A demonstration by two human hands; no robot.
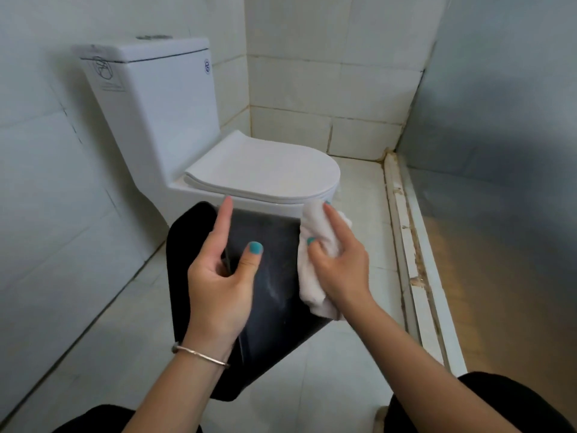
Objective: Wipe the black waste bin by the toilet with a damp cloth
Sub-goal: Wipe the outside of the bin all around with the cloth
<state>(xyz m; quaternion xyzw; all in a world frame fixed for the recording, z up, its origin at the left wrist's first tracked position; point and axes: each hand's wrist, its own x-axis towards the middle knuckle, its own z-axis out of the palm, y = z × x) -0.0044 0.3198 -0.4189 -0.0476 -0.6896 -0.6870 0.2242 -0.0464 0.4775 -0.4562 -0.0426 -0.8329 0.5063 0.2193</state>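
Observation:
The black waste bin (pixel 268 295) is tilted off the floor in front of the toilet, its shiny side facing me with wet streaks on it. My left hand (pixel 218 276) holds the bin at its upper edge, thumb on the near face, index finger stretched up along the rim, the other fingers hidden behind. My right hand (pixel 337 260) grips a crumpled white cloth (pixel 315 270) and presses it against the bin's right side.
A white toilet (pixel 259 167) with its lid down stands just behind the bin. Tiled walls close in on the left and back. A raised white threshold (pixel 415 260) runs along the right, with a brownish floor beyond. My dark-clad knees show at the bottom corners.

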